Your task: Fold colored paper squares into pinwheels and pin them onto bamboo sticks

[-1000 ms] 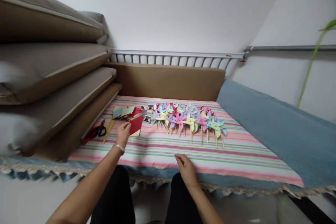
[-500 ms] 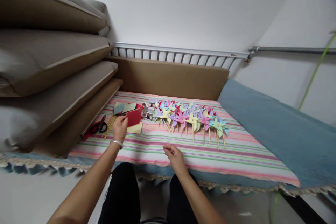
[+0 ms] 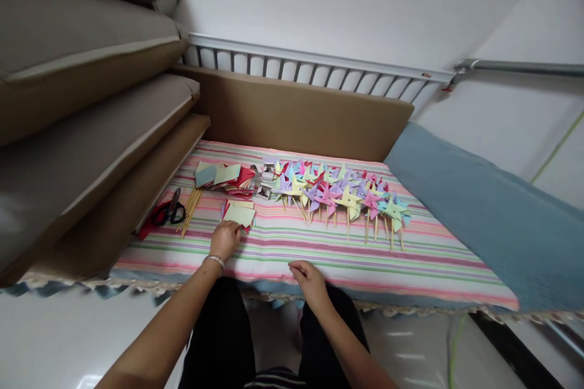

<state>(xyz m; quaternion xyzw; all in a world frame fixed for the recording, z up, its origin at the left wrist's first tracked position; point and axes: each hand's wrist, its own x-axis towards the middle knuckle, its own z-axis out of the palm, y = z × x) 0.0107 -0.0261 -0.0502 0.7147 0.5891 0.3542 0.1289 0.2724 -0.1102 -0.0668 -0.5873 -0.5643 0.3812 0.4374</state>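
Observation:
My left hand (image 3: 225, 240), with a bracelet on the wrist, is closed at the lower edge of a pale green paper sheet (image 3: 239, 214), pinching it at the corner. Red and yellow sheets show under and around that sheet on the striped cloth. Farther to the right my right hand (image 3: 309, 279) hovers near the front edge, fingertips drawn together and nothing visible in them. A larger stack of coloured paper (image 3: 227, 175) lies just behind the small pile. Many finished paper pinwheels (image 3: 340, 194) on wooden sticks lie to the right.
Black-handled scissors (image 3: 168, 213) rest on the left beside thin wooden sticks (image 3: 191, 206). Small clear boxes (image 3: 263, 179) stand between paper and pinwheels. Stacked grey-brown cushions (image 3: 104, 91) rise at the left. A brown panel (image 3: 296, 112) closes off the back.
The red paper in my left hand has come down to the small pile, where a pale green sheet now lies on top. My right hand stays closed near the edge. The view has tilted down.

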